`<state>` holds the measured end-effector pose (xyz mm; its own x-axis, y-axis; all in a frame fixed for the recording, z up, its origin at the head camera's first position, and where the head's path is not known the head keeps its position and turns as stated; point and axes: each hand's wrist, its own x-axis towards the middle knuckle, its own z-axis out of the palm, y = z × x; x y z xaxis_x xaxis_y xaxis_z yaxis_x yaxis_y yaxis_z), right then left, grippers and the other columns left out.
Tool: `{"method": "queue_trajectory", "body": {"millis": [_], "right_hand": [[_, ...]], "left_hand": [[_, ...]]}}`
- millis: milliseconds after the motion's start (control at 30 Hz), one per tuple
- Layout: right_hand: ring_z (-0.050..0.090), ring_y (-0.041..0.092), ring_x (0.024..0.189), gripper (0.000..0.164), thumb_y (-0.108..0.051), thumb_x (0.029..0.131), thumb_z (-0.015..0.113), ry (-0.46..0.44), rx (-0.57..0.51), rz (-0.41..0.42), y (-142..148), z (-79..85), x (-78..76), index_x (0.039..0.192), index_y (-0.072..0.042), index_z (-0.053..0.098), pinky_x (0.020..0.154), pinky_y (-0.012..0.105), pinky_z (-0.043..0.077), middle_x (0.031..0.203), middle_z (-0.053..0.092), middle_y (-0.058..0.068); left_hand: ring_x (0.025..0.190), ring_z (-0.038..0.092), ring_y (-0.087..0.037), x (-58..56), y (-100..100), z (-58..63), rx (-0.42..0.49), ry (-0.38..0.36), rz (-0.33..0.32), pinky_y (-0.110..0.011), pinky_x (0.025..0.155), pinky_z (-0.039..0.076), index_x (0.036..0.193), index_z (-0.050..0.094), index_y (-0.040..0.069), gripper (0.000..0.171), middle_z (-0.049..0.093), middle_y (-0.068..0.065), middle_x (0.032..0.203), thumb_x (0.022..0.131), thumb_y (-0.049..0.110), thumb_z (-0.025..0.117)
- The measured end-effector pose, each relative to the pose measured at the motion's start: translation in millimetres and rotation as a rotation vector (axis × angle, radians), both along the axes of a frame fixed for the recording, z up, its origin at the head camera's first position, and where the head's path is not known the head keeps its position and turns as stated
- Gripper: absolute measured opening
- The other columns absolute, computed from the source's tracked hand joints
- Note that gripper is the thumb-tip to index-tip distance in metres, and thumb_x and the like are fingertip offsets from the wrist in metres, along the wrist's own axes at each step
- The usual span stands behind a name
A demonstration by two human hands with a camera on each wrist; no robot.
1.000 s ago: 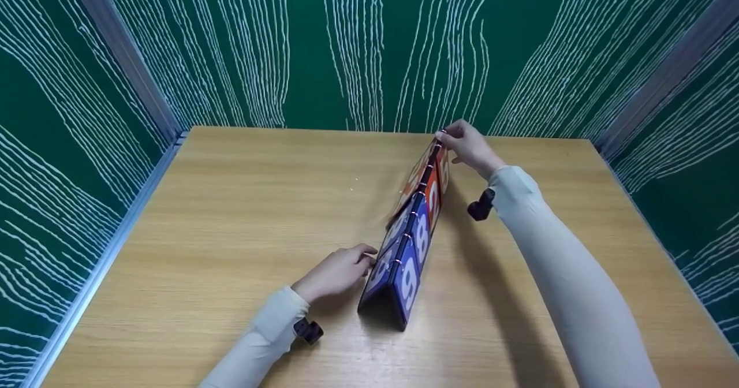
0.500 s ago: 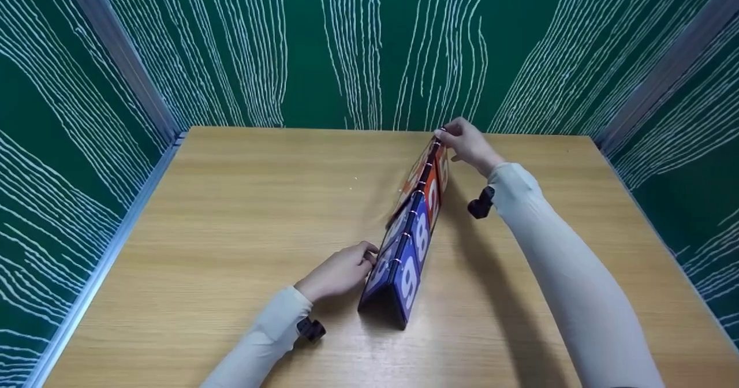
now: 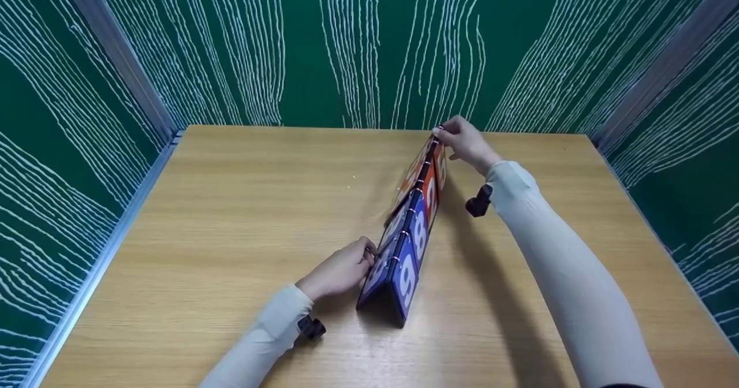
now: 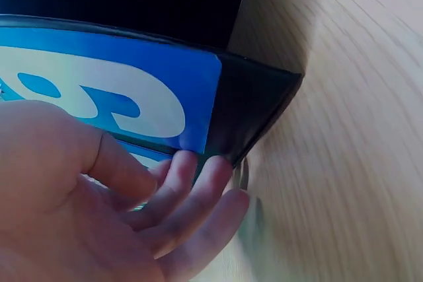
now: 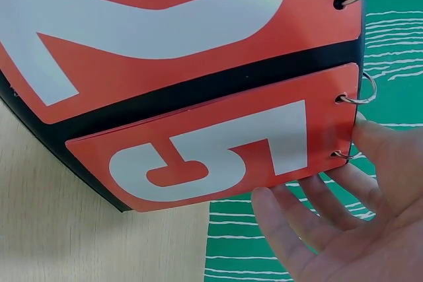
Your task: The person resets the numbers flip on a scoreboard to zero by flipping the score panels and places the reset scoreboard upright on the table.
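Observation:
A tent-shaped flip scoreboard (image 3: 411,232) stands on the table (image 3: 260,215), pointing away from me. Its number cards hang on metal rings along the ridge, blue at the near end and orange-red at the far end. My left hand (image 3: 340,269) is at the near left side. In the left wrist view, its curled fingers (image 4: 215,176) and thumb meet the lower edge of a blue number card (image 4: 142,87); part of that contact is hidden. My right hand (image 3: 466,144) pinches the far end of the ridge, beside the red "5" card (image 5: 225,143).
Green walls (image 3: 312,53) with white wavy lines rise behind the table and on both sides. Metal frame posts (image 3: 124,59) stand at the back corners. A few tiny white specks lie left of the scoreboard. Each wrist carries a small black camera (image 3: 312,327).
My left fingers have shifted very slightly away from me along the blue cards. The scoreboard and my right hand's grip look the same; the head view has drifted a little.

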<state>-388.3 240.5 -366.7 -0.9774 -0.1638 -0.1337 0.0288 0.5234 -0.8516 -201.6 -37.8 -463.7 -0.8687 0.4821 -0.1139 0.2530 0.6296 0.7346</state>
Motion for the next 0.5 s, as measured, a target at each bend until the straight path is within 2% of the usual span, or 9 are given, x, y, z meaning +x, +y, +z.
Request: {"method": "queue_trajectory", "body": {"millis": [200, 400, 500], "right_hand": [[0.05, 0.03, 0.125, 0.043, -0.038, 0.107, 0.049, -0.001, -0.007, 0.0, -0.3, -1.3, 0.1, 0.134, -0.006, 0.042, 0.105, 0.048, 0.048, 0.135, 0.051, 0.016], [0.049, 0.029, 0.124, 0.045, -0.039, 0.107, 0.048, 0.016, 0.011, 0.011, -0.4, -2.0, 1.6, 0.136, -0.005, 0.041, 0.098, 0.042, 0.049, 0.134, 0.05, 0.015], [0.05, 0.028, 0.123, 0.045, -0.039, 0.107, 0.048, 0.022, 0.01, 0.008, -0.3, -1.4, 1.1, 0.135, -0.005, 0.041, 0.1, 0.044, 0.049, 0.134, 0.05, 0.015]], "left_hand": [[0.079, 0.057, -0.011, 0.9, -1.3, -2.0, 0.023, -0.007, -0.013, -0.028, 0.073, 0.051, 0.109, 0.054, 0.008, 0.016, 0.063, -0.004, 0.097, 0.102, 0.005, 0.041], [0.082, 0.055, -0.012, 1.2, -2.2, -2.9, -0.01, 0.064, -0.033, -0.031, 0.079, 0.048, 0.104, 0.055, 0.01, 0.018, 0.059, 0.001, 0.091, 0.102, 0.005, 0.038], [0.084, 0.056, -0.015, 0.2, -3.1, -2.4, -0.02, 0.078, -0.043, -0.034, 0.081, 0.049, 0.104, 0.055, 0.01, 0.018, 0.059, -0.001, 0.091, 0.103, 0.006, 0.038]]}}
